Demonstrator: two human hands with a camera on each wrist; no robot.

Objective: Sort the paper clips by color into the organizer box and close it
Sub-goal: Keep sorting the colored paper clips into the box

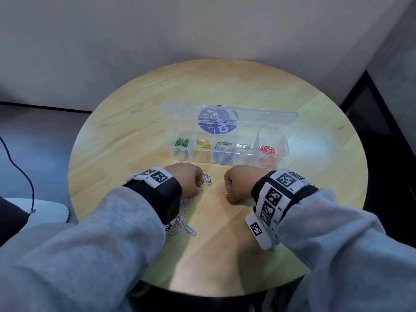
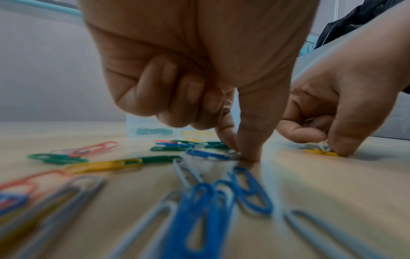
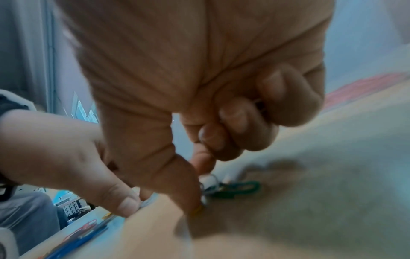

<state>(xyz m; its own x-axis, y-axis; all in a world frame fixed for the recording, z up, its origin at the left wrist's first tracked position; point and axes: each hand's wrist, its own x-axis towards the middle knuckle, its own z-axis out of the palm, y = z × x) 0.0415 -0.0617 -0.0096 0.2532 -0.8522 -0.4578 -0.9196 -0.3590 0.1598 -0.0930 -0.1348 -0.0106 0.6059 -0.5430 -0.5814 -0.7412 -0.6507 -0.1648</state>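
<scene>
The clear organizer box (image 1: 284, 134) stands open at mid-table, its lid (image 1: 265, 114) laid back. Its compartments hold green (image 1: 182, 142), yellow (image 1: 203, 144), blue (image 1: 221, 145), white (image 1: 244, 147) and red clips (image 1: 267, 149). My left hand (image 1: 199, 186) (image 2: 240, 154) pinches a white paper clip (image 2: 235, 155) against the table with thumb and forefinger. About a hand's width to the right, my right hand (image 1: 226, 194) (image 3: 199, 201) pinches a yellow paper clip (image 1: 224, 194) (image 3: 196, 210) on the wood. Loose mixed clips (image 1: 207, 179) lie between my hands and the box.
More loose clips (image 1: 182, 219) of several colours lie under and behind my left wrist, blue ones (image 2: 199, 210) nearest the camera. The round wooden table (image 1: 135, 131) stands against a grey wall. A dark cable (image 1: 22, 172) hangs at the left.
</scene>
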